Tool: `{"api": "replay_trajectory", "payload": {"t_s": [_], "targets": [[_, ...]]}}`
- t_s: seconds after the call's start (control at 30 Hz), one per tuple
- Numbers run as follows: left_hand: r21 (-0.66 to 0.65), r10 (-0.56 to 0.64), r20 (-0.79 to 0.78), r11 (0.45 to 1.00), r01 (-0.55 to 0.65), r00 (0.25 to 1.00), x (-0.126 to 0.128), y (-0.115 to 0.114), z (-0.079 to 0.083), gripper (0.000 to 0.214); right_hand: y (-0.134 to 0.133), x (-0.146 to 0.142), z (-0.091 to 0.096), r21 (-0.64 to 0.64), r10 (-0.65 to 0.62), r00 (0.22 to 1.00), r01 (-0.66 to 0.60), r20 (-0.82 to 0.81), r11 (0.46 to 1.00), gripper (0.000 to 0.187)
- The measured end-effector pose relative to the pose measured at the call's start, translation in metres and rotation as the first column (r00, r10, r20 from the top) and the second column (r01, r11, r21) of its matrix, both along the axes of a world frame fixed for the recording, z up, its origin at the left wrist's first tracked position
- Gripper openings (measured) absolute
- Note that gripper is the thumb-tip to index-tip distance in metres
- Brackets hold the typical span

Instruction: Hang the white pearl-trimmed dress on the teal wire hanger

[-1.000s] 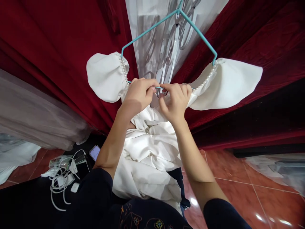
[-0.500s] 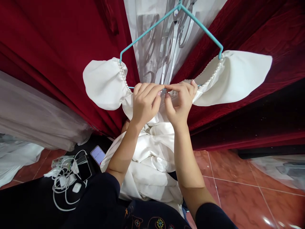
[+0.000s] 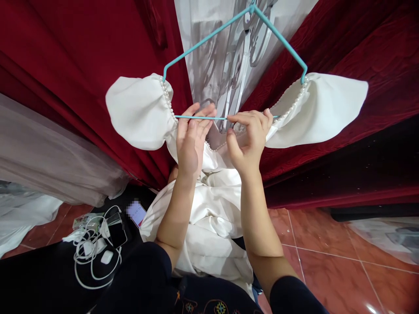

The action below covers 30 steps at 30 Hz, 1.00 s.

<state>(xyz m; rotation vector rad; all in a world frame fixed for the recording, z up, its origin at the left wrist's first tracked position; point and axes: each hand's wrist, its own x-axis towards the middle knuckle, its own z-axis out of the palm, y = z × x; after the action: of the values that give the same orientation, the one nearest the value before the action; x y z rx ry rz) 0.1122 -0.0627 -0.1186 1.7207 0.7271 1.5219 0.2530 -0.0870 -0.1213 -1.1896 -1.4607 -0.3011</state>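
Observation:
A white satin dress (image 3: 212, 213) with puffed sleeves hangs on a light-blue clothes hanger (image 3: 209, 37), its skirt gathered in folds over my lap. Pearl beads (image 3: 169, 97) trim the armholes and neckline. My left hand (image 3: 190, 146) is open beside the left part of the hanger's lower bar, palm turned up and inward, fingers spread. Over the right part of that bar, my right hand (image 3: 250, 139) curls its fingers round it, the thumb hanging just below. The bar passes out of sight behind the right fingers.
Dark red curtains (image 3: 108, 65) stand on both sides, with white hangers (image 3: 242, 65) between them. At lower left, tangled white cables (image 3: 88, 257), a dark phone (image 3: 117, 235), a lit phone (image 3: 137, 214) and a small white case (image 3: 106, 257) lie on a black surface. Red tiles (image 3: 327, 244) cover the floor.
My left hand has let go of the hanger's lower bar, opened and turned its palm up, moving slightly left. More of the bar and beaded neckline now shows. My right hand has stayed put.

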Motion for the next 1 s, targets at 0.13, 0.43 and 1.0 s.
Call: {"api": "replay_trajectory", "payload": {"t_s": [0.13,0.43,1.0], "targets": [[-0.023,0.015,0.090,1.000,-0.013,0.996,0.004,-0.002,0.012,0.027,-0.015,-0.017,-0.001,0.150,0.063,0.959,-0.022,-0.276,0.988,0.017],[-0.175,0.043,0.108,0.984,-0.023,0.993,0.012,-0.009,0.020,0.027,0.001,-0.035,-0.030,0.213,0.462,0.553,-0.455,-0.693,0.865,0.055],[0.492,0.655,0.213,0.569,-0.659,0.725,-0.027,0.017,0.041,0.052,-0.002,-0.028,-0.004,0.671,0.647,-0.295,-0.575,-0.703,0.468,0.027]]}}
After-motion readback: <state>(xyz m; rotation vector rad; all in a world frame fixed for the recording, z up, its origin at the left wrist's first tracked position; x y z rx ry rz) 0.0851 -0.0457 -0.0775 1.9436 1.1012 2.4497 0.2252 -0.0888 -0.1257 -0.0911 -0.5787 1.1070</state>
